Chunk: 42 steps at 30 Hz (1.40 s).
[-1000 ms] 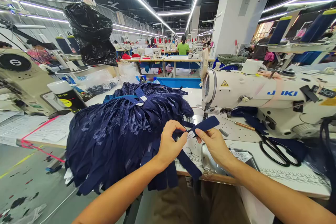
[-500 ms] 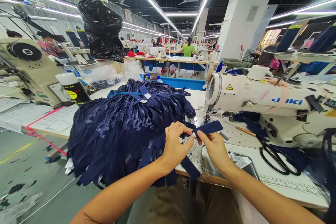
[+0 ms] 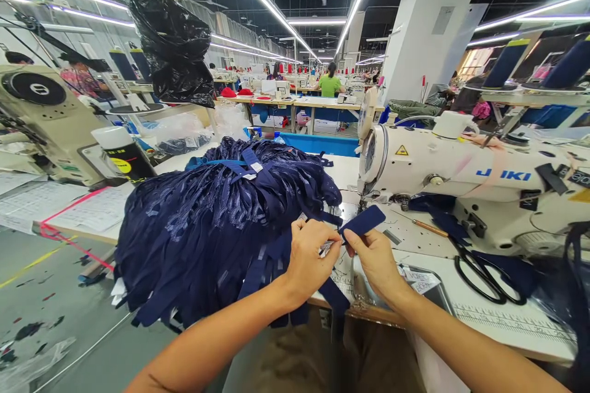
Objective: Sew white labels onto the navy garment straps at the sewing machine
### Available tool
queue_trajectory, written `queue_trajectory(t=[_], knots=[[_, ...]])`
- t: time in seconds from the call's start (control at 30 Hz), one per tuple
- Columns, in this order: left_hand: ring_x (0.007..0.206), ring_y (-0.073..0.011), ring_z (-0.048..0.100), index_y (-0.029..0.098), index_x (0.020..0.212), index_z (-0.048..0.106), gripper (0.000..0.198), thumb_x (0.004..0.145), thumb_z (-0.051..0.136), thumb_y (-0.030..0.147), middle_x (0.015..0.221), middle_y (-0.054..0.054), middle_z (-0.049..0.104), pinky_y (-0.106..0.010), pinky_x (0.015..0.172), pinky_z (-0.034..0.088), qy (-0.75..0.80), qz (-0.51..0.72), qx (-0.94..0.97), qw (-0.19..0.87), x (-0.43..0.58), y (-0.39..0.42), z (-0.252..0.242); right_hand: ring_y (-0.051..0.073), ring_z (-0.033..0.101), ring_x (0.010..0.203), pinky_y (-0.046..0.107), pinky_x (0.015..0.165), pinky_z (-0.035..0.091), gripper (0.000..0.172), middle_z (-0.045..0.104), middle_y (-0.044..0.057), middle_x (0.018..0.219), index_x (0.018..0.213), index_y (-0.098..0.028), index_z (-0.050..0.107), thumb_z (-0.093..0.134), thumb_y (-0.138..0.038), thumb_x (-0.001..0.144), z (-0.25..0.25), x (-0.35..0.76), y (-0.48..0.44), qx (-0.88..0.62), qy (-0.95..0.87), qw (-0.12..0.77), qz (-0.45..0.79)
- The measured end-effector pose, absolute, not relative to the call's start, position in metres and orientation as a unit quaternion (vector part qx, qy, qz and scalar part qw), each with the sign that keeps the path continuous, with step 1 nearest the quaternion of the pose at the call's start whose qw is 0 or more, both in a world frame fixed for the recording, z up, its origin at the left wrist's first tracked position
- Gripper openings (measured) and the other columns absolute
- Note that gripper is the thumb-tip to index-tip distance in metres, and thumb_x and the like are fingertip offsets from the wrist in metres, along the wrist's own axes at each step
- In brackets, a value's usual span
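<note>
A navy blue fabric strip (image 3: 365,221) with a rounded end sticks out from the fingers of my right hand (image 3: 375,258), which pinches it between thumb and fingers. At its near end, my left hand (image 3: 313,258) has its thumb and forefinger pinched on a small white label (image 3: 327,248), mostly covered by the fingers. Both hands meet in front of the sewing machine (image 3: 437,166). To the left of my hands lies a big heap of navy strips (image 3: 198,227). Another navy strip (image 3: 335,298) hangs over the table edge below my hands.
Black-handled scissors (image 3: 488,279) and a wooden-handled tool (image 3: 429,228) lie on the right of the table. A metal tray (image 3: 440,288) sits by the front edge. A spray can (image 3: 122,153) stands left; a black plastic bag (image 3: 170,49) hangs above the heap. A person in green (image 3: 329,86) sits farther off.
The strip in my right hand has tilted up slightly and shifted a little left. The white piece at my left fingertips has moved lower, behind the fingers.
</note>
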State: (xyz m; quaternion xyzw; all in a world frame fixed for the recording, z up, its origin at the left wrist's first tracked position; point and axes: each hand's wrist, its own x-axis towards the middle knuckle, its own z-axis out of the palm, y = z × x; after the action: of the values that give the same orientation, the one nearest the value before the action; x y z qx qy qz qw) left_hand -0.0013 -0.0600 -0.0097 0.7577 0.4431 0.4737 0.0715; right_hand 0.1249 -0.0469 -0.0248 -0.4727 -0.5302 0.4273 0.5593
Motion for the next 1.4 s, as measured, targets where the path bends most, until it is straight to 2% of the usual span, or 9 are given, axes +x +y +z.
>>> queue_trajectory(t=[0.17, 0.37, 0.5, 0.73, 0.87, 1.0, 1.13, 1.27, 1.4], knots=[[0.066, -0.0111, 0.053, 0.017, 0.063, 0.055, 0.011, 0.073, 0.052, 0.012, 0.064, 0.004, 0.060, -0.031, 0.073, 0.030, 0.459, 0.477, 0.742, 0.104, -0.003, -0.058, -0.011, 0.009, 0.038, 0.047, 0.024, 0.050, 0.030, 0.031, 0.044, -0.005, 0.045, 0.056, -0.017, 0.049, 0.061, -0.044, 0.067, -0.027, 0.125, -0.046, -0.427, -0.506, 0.565, 0.492], [0.062, -0.0121, 0.052, 0.016, 0.062, 0.056, 0.010, 0.071, 0.053, 0.019, 0.063, 0.001, 0.060, -0.027, 0.067, 0.036, 0.493, 0.481, 0.682, 0.244, -0.003, -0.055, -0.009, 0.009, 0.036, 0.049, 0.024, 0.053, 0.030, 0.029, 0.042, -0.006, 0.047, 0.060, -0.018, 0.049, 0.060, -0.042, 0.069, -0.031, 0.125, -0.045, -0.390, -0.488, 0.571, 0.532], [0.060, -0.0114, 0.051, 0.015, 0.065, 0.058, 0.008, 0.069, 0.054, 0.019, 0.061, 0.001, 0.058, -0.023, 0.059, 0.038, 0.470, 0.504, 0.656, 0.308, -0.002, -0.053, -0.007, 0.009, 0.037, 0.049, 0.024, 0.052, 0.030, 0.030, 0.042, -0.005, 0.047, 0.059, -0.018, 0.048, 0.059, -0.044, 0.069, -0.031, 0.126, -0.044, -0.404, -0.506, 0.571, 0.505], [0.060, -0.0101, 0.047, 0.013, 0.059, 0.057, 0.008, 0.066, 0.057, 0.017, 0.059, 0.002, 0.054, -0.022, 0.062, 0.037, 0.476, 0.511, 0.613, 0.370, -0.001, -0.049, -0.003, 0.010, 0.039, 0.044, 0.025, 0.048, 0.031, 0.035, 0.045, -0.004, 0.043, 0.050, -0.018, 0.047, 0.057, -0.047, 0.068, -0.027, 0.128, -0.045, -0.463, -0.566, 0.550, 0.402], [0.059, -0.0093, 0.045, 0.013, 0.061, 0.056, 0.010, 0.067, 0.057, 0.020, 0.060, 0.002, 0.053, -0.022, 0.059, 0.036, 0.464, 0.492, 0.600, 0.426, -0.004, -0.045, -0.004, 0.011, 0.040, 0.045, 0.025, 0.048, 0.032, 0.037, 0.045, -0.003, 0.043, 0.047, -0.018, 0.046, 0.056, -0.048, 0.067, -0.025, 0.128, -0.044, -0.455, -0.573, 0.542, 0.414], [0.060, -0.0090, 0.045, 0.014, 0.062, 0.054, 0.008, 0.067, 0.057, 0.019, 0.065, 0.001, 0.053, -0.022, 0.060, 0.035, 0.460, 0.494, 0.630, 0.384, -0.006, -0.042, -0.005, 0.011, 0.039, 0.046, 0.026, 0.050, 0.031, 0.040, 0.044, -0.002, 0.043, 0.043, -0.019, 0.045, 0.055, -0.049, 0.067, -0.025, 0.128, -0.043, -0.442, -0.567, 0.535, 0.445], [0.059, -0.0067, 0.046, 0.015, 0.079, 0.058, 0.014, 0.066, 0.056, 0.015, 0.094, -0.002, 0.056, -0.022, 0.059, 0.035, 0.433, 0.495, 0.676, 0.334, -0.009, -0.040, -0.002, 0.010, 0.039, 0.047, 0.026, 0.051, 0.031, 0.040, 0.044, -0.002, 0.043, 0.043, -0.018, 0.046, 0.056, -0.049, 0.067, -0.026, 0.128, -0.042, -0.436, -0.560, 0.533, 0.461], [0.052, -0.0079, 0.041, 0.013, 0.067, 0.057, 0.009, 0.070, 0.052, 0.021, 0.060, 0.002, 0.052, -0.021, 0.052, 0.032, 0.430, 0.433, 0.686, 0.398, -0.010, -0.039, 0.001, 0.010, 0.039, 0.048, 0.026, 0.053, 0.032, 0.039, 0.045, -0.003, 0.044, 0.044, -0.018, 0.047, 0.058, -0.048, 0.067, -0.029, 0.128, -0.041, -0.426, -0.548, 0.537, 0.479], [0.055, -0.0086, 0.042, 0.014, 0.062, 0.054, 0.012, 0.069, 0.054, 0.024, 0.057, 0.003, 0.049, -0.021, 0.055, 0.033, 0.410, 0.459, 0.666, 0.421, -0.009, -0.039, -0.002, 0.010, 0.039, 0.048, 0.026, 0.055, 0.032, 0.036, 0.045, -0.004, 0.043, 0.047, -0.018, 0.048, 0.059, -0.047, 0.066, -0.032, 0.128, -0.040, -0.412, -0.532, 0.545, 0.500]])
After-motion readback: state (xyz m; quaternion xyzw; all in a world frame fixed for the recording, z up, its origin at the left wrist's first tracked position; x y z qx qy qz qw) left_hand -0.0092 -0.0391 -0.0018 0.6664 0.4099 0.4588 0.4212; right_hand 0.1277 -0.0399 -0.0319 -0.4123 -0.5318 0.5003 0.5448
